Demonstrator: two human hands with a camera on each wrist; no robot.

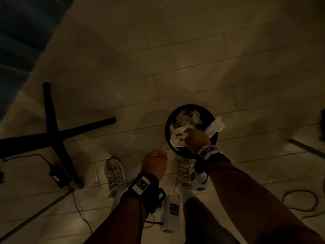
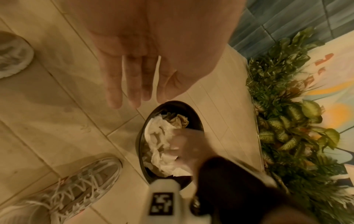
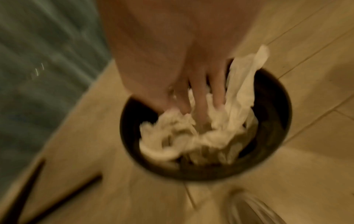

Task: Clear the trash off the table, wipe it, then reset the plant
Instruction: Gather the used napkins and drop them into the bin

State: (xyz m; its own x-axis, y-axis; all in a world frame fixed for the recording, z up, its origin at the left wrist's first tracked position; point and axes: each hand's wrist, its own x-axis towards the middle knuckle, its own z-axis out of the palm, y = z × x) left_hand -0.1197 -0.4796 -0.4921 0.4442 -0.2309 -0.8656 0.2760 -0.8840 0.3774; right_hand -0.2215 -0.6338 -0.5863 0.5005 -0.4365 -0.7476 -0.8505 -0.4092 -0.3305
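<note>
A round black trash bin (image 1: 167, 127) stands on the tiled floor just ahead of my feet. It is stuffed with crumpled white paper towels (image 1: 177, 138), and one strip (image 1: 216, 126) hangs over the right rim. My right hand (image 1: 197, 140) reaches down into the bin (image 3: 277, 121), its straight fingers (image 3: 201, 106) pressing into the paper (image 3: 172, 136). My left hand (image 2: 134, 91) hangs empty to the left of the bin (image 2: 172, 104), its fingers straight and relaxed. The leafy green plant (image 2: 287, 121) shows at the right of the left wrist view.
A black cross-shaped table base (image 1: 54, 129) lies on the floor to the left, with a power adapter (image 1: 56, 176) and its cable beside it. My two shoes (image 1: 115, 175) stand right behind the bin. Another cable loop (image 1: 299, 201) lies at the right. A blue tiled wall (image 1: 17, 32) is at far left.
</note>
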